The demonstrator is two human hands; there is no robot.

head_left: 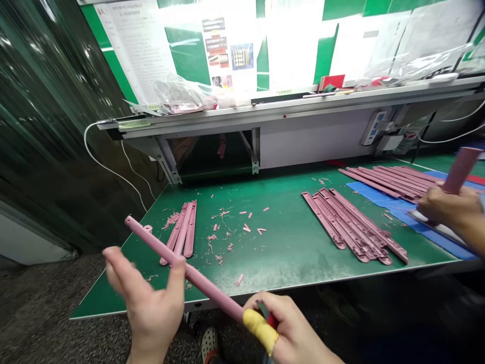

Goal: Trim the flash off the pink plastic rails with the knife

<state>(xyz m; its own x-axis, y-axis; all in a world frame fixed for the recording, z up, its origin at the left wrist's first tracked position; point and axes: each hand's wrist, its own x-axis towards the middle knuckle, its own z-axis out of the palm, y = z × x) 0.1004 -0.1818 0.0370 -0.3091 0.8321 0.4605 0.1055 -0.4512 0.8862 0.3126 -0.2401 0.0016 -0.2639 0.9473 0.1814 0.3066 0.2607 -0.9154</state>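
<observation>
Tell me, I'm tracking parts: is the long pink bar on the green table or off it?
Off it: the right hand holds the pink bar up above the green table.

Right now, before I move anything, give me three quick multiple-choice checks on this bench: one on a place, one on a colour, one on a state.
1. Where is the blue mat?
A. On the floor
B. On the right of the green bench, under pink strips
C. On the shelf

2. What colour is the finger cover on the right hand?
A. Blue
B. Green
C. Yellow

3. How is the left hand beside the pink bar?
A. Clenched in a fist
B. Open, with fingers spread
C. Out of view

Answers:
1. B: the strips lie across the mat on the bench.
2. C: the cover shows yellow at the bar's lower end.
3. B: the fingers stand apart, not closed.
</observation>
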